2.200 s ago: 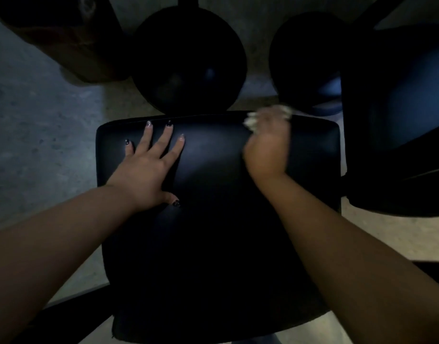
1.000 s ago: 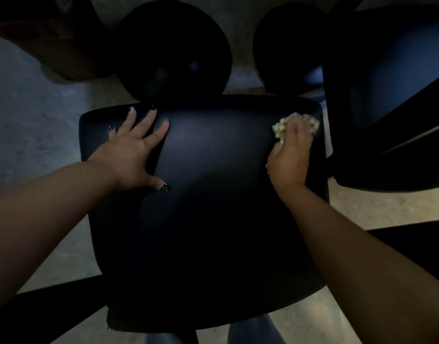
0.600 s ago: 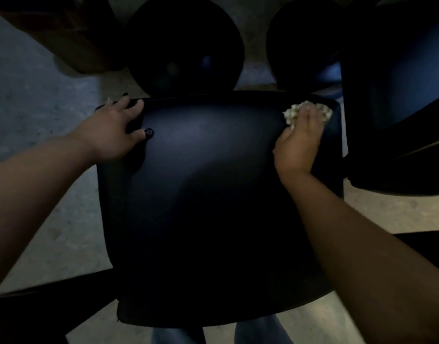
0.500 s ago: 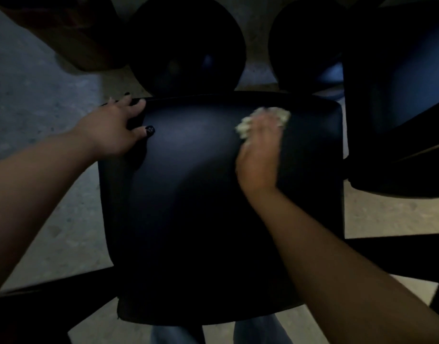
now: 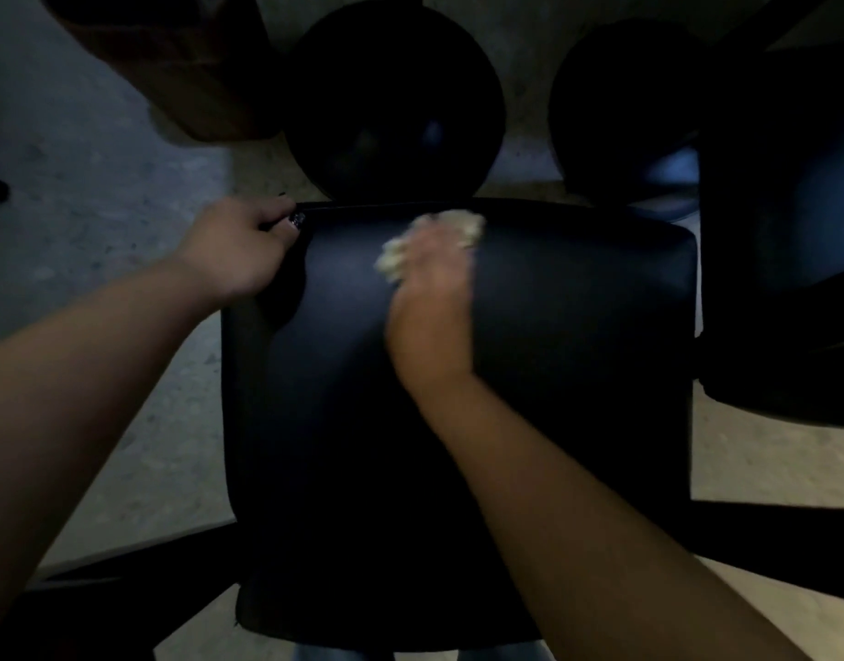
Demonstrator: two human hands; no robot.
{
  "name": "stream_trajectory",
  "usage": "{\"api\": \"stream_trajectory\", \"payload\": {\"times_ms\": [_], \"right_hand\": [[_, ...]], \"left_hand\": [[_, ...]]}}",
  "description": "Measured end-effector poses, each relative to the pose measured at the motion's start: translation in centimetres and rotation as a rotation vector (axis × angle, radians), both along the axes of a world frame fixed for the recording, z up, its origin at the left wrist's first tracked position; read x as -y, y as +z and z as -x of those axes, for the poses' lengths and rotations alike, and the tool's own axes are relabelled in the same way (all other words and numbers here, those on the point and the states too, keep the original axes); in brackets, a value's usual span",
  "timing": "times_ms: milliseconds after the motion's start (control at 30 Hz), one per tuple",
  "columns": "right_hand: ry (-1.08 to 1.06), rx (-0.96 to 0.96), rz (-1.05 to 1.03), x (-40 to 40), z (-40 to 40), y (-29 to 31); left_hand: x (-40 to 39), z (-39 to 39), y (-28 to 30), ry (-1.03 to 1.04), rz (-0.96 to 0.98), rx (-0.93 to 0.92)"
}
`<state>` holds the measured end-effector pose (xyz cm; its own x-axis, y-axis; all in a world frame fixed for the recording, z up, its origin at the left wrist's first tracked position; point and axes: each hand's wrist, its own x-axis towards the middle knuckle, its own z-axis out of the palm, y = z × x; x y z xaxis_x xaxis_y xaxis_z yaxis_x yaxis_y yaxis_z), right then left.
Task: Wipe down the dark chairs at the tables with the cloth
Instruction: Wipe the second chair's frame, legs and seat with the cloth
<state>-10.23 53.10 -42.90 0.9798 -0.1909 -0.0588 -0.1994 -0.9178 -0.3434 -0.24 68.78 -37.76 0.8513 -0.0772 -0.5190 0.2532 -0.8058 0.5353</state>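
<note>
Gripping the chair (image 5: 529, 374) seat's far-left corner, left hand (image 5: 238, 250) steadies while right hand (image 5: 429, 307) presses bunched cloth (image 5: 401, 257) near its far edge.

Both forearms are bare from the lower edges of the view right up to the wrists, with no sleeve, watch or bracelet showing on either. The left hand (image 5: 234, 252) carries dark, glossy nail polish; on the thumbnail, at the hand's far inner tip, the polish has a pale speckled glitter pattern. The right hand (image 5: 432, 307) is smeared by motion blur, so its nails cannot be made out. Below both hands, at the very bottom edge, a strip of faded blue denim trouser legs shows.
</note>
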Motion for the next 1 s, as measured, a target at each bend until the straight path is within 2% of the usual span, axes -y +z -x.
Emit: {"api": "stream_trajectory", "payload": {"times_ms": [100, 167, 233, 300, 400, 467, 567, 633, 733, 800, 933, 1000], "right_hand": [[0.541, -0.034, -0.074, -1.4, 1.7, 0.8], [0.654, -0.049, -0.071, 1.9, 0.3, 0.9], [0.523, -0.035, -0.053, 4.4, -1.4, 0.7], [0.236, 0.024, -0.054, 4.8, -2.2, 0.4], [-0.124, 0.03, -0.042, -0.4, -2.5, 0.3], [-0.044, 0.025, -0.028, -4.9, -1.8, 0.2], [0.457, 0.001, -0.022, -8.8, 0.0, 0.3], [0.719, 0.012, -0.039, -7.9, -0.4, 0.6], [0.928, -0.002, 0.009, -4.9, -3.1, 0.5], [0.864, -0.026, 0.008, -4.2, -5.1, 0.5], [0.496, -0.015, -0.025, -7.2, -5.3, 0.1], [0.497, 0.003, -0.014, -9.6, -2.2, -0.1]], "left_hand": [[-0.2, 0.5, 0.0, 0.066, 0.0, 0.008], [-0.7, 0.3, -0.1, 0.113, -0.009, 0.0], [-1.4, 0.0, -0.1, 0.191, -0.01, -0.043], [-1.6, -0.1, -0.1, 0.291, 0.034, -0.12], [-1.8, -0.3, 0.0, 0.306, 0.065, -0.167], [-2.3, -0.2, 0.0, 0.312, 0.068, -0.177], [-3.3, -0.1, 0.0, 0.482, 0.193, -0.265], [-4.1, 0.2, 0.3, 0.601, 0.328, -0.35], [-5.6, 1.2, 0.1, 0.591, 0.405, -0.413], [-6.5, 2.2, -0.2, 0.556, 0.416, -0.454], [-7.6, 4.7, -1.1, 0.603, 0.451, -0.471], [-7.7, 5.7, -1.1, 0.635, 0.478, -0.474]]}}
